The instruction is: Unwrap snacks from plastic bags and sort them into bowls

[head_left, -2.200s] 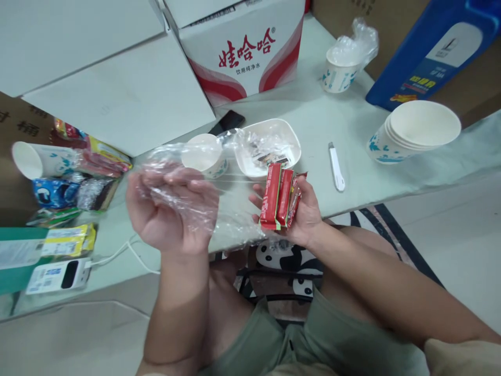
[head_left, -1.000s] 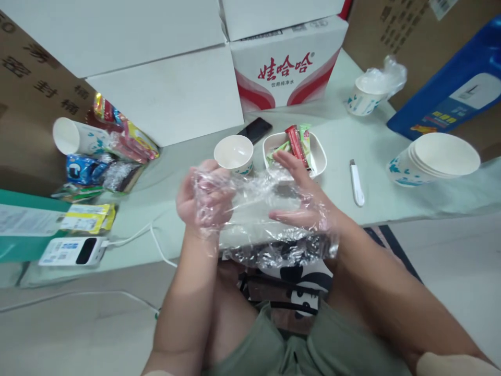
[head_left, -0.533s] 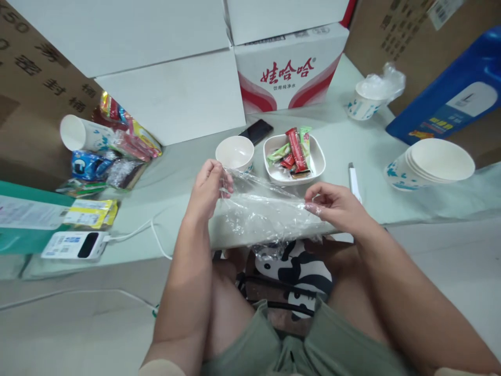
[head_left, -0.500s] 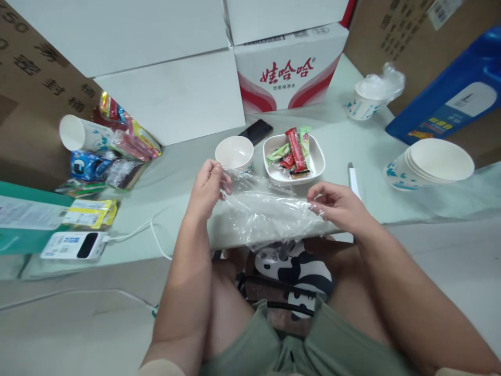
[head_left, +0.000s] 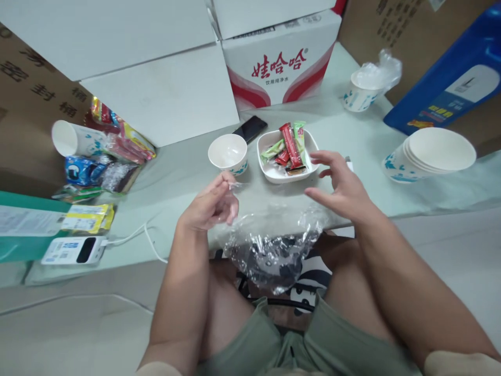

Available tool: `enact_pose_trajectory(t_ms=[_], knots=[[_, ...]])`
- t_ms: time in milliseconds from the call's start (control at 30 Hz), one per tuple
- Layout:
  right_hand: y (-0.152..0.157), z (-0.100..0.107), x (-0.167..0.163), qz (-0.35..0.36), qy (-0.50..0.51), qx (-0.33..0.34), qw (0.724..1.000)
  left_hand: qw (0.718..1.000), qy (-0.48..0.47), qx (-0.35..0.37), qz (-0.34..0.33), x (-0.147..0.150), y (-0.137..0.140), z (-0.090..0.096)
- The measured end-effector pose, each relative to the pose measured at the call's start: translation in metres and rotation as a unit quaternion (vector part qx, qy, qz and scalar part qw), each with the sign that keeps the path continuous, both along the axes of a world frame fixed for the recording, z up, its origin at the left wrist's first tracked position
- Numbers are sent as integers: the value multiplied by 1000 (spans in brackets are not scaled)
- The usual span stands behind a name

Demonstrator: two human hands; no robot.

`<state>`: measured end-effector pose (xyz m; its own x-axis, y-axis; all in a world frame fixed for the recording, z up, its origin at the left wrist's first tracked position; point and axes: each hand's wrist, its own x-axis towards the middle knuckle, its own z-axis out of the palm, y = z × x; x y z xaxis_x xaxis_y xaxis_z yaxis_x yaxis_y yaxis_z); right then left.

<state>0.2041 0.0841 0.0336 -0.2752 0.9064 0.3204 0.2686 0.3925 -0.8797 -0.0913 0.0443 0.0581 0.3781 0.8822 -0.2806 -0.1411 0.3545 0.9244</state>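
Note:
My left hand (head_left: 211, 203) is closed, pinching a clear plastic film (head_left: 270, 256) whose small edge shows by the fingertips. The film hangs crumpled over the table's front edge, above my lap. Its exact form, sheet or bag, is unclear. My right hand (head_left: 338, 188) has thumb and fingers spread apart and appears to hold nothing, with the film's right end just below it. Beyond that hand sits a white square bowl (head_left: 270, 175) of wrapped snack bars (head_left: 290, 146). A white paper bowl (head_left: 227, 151) with a blue-green print stands just past my left hand.
A dark phone (head_left: 252, 129) lies behind the bowls. Stacked paper cups (head_left: 430, 154), a film-topped cup (head_left: 360, 94) and a blue jug (head_left: 446, 78) are at right. Snack packs (head_left: 84, 169) and a white power bank (head_left: 74, 250) with a cable are at left. White cartons (head_left: 282, 62) stand behind.
My right hand has opened and let go of the film, rising slightly toward the square bowl. The film has dropped lower over my lap. My left hand has moved slightly down.

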Motion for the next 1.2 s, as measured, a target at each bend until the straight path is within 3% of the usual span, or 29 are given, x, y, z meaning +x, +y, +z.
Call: enact_pose_trajectory(t_ms=[167, 267, 333, 400, 467, 533, 667, 767, 900, 967, 1100, 1133, 1200], knots=[[-18, -3, -36, 199, -130, 43, 970, 985, -41, -68, -154, 12, -17, 1], [-26, -9, -47, 261, -157, 35, 952, 983, -22, -44, -176, 10, -16, 5], [-24, -6, -41, 232, -151, 17, 961, 991, 47, 17, -125, 3, -10, 9], [-20, -1, -27, 154, -135, -1, 979, 983, 158, 73, -53, -7, -2, 10], [-17, 5, -12, 66, -125, -13, 990, 964, 248, 96, 2, -16, 3, 8], [-14, 7, 0, -2, -114, -33, 993, 955, 277, 100, 38, -21, 7, 2], [-10, 0, 10, -100, 44, -73, 991, 958, 213, 132, 142, -17, 11, -9], [-5, -9, 12, -102, 182, -73, 975, 961, 101, 142, 216, -7, 16, -11], [-3, -15, 8, -19, 105, -147, 983, 948, -26, 127, 292, -3, 21, -7], [-4, -14, 4, -46, 125, -179, 975, 946, -72, 107, 298, -3, 21, -7], [-6, -6, -3, -140, 299, -215, 919, 989, -23, -37, 142, 3, 16, -14], [-7, -5, -5, -135, 323, -225, 909, 991, 2, -50, 121, 6, 15, -16], [-9, -5, -9, -87, 324, -245, 910, 988, 25, -29, 150, 12, 14, -20]])
